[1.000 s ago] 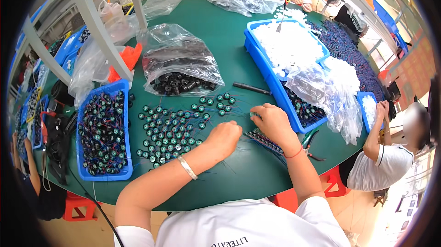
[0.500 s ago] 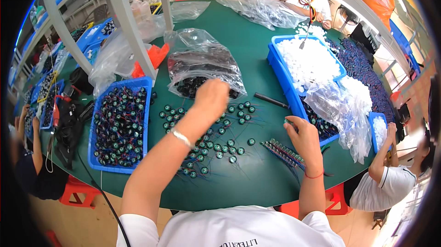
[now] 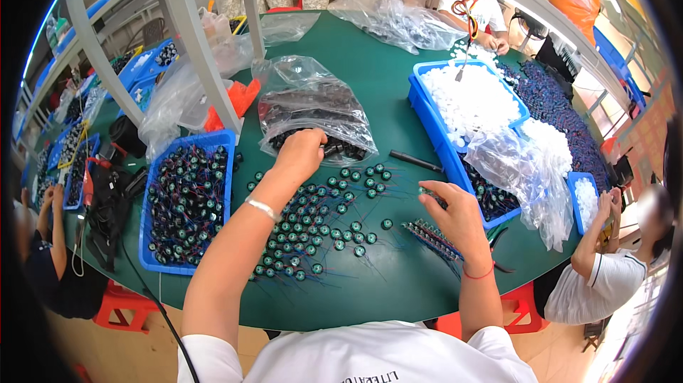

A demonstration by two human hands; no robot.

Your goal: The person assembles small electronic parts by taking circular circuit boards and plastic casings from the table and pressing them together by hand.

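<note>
My left hand (image 3: 299,154) is at the mouth of a clear plastic bag (image 3: 313,102), its fingers curled together over the small black parts (image 3: 343,148) inside. What its fingertips hold is hidden. Below the bag lie many small round green-and-black parts with thin wires (image 3: 313,231), loose on the table. Over to the right, my right hand (image 3: 457,216) pinches a small greenish piece (image 3: 425,191) between thumb and fingertips; it looks like one of the round wired parts. Just under that hand rests a row of slim green board strips with red and blue wires (image 3: 430,239).
A blue bin of wired parts (image 3: 144,240) stands left. At right are a blue bin of white pieces (image 3: 416,84), a crumpled plastic bag (image 3: 541,201), a black rod (image 3: 415,161) and pliers (image 3: 501,240). Metal posts (image 3: 203,48) rise at left. Co-workers' hands (image 3: 605,208) work at the table's edges.
My left hand has moved left and slightly down along the bag's mouth, its fingers now at the black parts. My right hand has shifted a little left and down, still pinching the small piece.
</note>
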